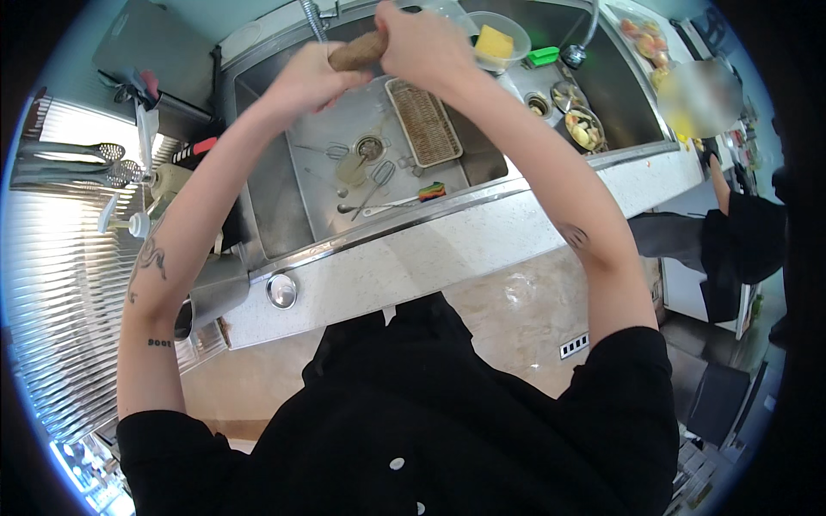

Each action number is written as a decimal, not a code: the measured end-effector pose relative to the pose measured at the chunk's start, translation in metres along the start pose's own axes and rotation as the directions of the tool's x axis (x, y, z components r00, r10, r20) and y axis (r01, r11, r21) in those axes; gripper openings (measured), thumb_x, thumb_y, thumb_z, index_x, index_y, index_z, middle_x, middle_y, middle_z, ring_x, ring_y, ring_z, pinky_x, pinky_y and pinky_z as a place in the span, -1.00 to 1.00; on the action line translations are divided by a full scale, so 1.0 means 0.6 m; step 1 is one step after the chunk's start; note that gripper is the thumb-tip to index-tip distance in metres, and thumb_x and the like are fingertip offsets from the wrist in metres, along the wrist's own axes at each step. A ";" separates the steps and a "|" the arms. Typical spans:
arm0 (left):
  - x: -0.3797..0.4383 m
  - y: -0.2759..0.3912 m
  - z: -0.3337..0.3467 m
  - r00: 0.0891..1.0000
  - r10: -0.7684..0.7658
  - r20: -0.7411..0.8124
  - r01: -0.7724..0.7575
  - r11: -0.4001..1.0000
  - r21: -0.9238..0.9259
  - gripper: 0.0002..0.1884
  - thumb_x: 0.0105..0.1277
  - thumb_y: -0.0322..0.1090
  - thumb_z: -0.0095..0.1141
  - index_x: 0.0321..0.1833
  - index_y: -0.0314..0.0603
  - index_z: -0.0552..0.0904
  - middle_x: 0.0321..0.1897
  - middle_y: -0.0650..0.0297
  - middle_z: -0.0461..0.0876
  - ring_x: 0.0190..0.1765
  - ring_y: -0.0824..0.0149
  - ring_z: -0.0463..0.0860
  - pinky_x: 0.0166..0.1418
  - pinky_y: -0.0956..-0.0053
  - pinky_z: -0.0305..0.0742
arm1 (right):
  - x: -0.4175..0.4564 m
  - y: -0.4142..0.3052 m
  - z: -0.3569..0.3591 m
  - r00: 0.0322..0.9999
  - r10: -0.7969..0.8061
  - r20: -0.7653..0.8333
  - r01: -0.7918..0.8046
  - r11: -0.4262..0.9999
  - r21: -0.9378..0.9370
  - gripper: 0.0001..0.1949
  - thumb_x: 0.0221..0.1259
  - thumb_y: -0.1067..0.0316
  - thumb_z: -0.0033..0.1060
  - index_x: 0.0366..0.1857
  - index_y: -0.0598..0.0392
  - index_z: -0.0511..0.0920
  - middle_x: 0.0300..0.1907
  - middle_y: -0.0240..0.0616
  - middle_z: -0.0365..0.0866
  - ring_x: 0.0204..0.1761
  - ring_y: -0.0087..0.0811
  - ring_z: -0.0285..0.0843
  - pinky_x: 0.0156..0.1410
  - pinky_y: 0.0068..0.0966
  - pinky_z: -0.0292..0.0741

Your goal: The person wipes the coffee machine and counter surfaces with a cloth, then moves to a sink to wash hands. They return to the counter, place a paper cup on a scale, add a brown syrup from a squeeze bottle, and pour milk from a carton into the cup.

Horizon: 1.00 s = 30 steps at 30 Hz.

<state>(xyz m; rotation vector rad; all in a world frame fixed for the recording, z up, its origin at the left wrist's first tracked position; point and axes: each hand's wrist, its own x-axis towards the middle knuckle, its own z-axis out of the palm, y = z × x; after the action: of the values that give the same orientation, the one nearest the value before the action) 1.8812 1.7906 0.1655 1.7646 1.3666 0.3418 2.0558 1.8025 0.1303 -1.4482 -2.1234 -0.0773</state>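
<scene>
Above the far side of a steel sink (271, 213), my left hand (308, 76) and my right hand (426, 44) grip the two ends of a brown thing (357, 53), apparently a twisted cloth. My fingers hide both of its ends. Below them in the basin lies a long pale tray with a brown ribbed inside (426, 122). Beside a drain (370, 147) are a translucent piece (351, 169), a whisk (382, 174) and a long-handled spoon (345, 208). A multicoloured sponge (432, 191) lies at the near edge.
A clear tub (524, 39) holding a yellow sponge (494, 42) stands behind my right hand, near a green brush (543, 57). Food scraps fill a bowl (584, 129). A small metal cup (282, 291) sits on the counter (400, 251). Another person (742, 226) works at right.
</scene>
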 end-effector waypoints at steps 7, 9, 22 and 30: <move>-0.023 -0.128 0.010 0.951 0.285 -0.118 -0.243 0.459 -0.855 -0.29 0.28 -0.22 0.24 0.44 -0.19 0.21 0.07 0.20 0.52 0.27 0.24 0.49 0.41 0.35 0.29 | -0.095 0.017 0.016 0.967 0.256 -0.017 -0.251 0.959 0.133 -0.69 0.04 0.18 0.29 -0.14 0.03 0.55 -0.38 -0.04 0.68 -0.23 0.03 0.67 -0.13 -0.13 0.59; -0.010 -0.248 0.080 0.996 -0.014 0.093 0.041 0.955 -0.292 -0.27 0.28 -0.20 0.24 0.46 -0.18 0.23 0.20 0.13 0.50 0.32 0.17 0.45 0.44 0.34 0.27 | -0.170 0.065 0.099 0.886 0.368 0.284 -0.378 0.926 -0.021 -0.66 0.02 0.12 0.34 -0.16 0.05 0.59 -0.35 0.01 0.68 -0.18 0.07 0.65 -0.06 -0.14 0.57; -0.496 -0.213 0.156 0.954 0.278 -0.115 -0.251 0.528 -0.811 -0.29 0.32 -0.05 0.24 0.35 -0.36 0.25 0.26 0.04 0.42 0.10 0.26 0.58 0.21 0.40 0.47 | -0.436 -0.336 -0.054 0.881 0.073 0.467 -0.466 0.297 0.833 -0.20 0.25 -0.45 -0.13 0.08 0.27 0.37 -0.30 -0.20 0.58 -0.63 -0.55 0.42 -0.57 -0.61 0.34; -0.941 -0.403 0.135 0.749 -0.210 -0.629 -0.446 0.541 -0.712 -0.57 0.30 -0.30 0.27 0.16 -0.34 0.48 -0.04 0.21 0.64 0.03 0.44 0.59 0.11 0.46 0.51 | -0.459 -0.728 0.011 0.779 -0.600 0.182 0.291 0.603 0.743 -0.73 0.17 0.38 0.01 -0.13 0.26 0.61 -0.02 -0.05 0.54 0.07 -0.03 0.41 0.18 -0.24 0.36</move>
<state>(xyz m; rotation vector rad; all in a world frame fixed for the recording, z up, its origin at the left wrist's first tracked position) 1.5705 1.2600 0.0898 0.8784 1.1545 1.5758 1.7429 1.3924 0.1059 -0.4603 -2.4243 0.8281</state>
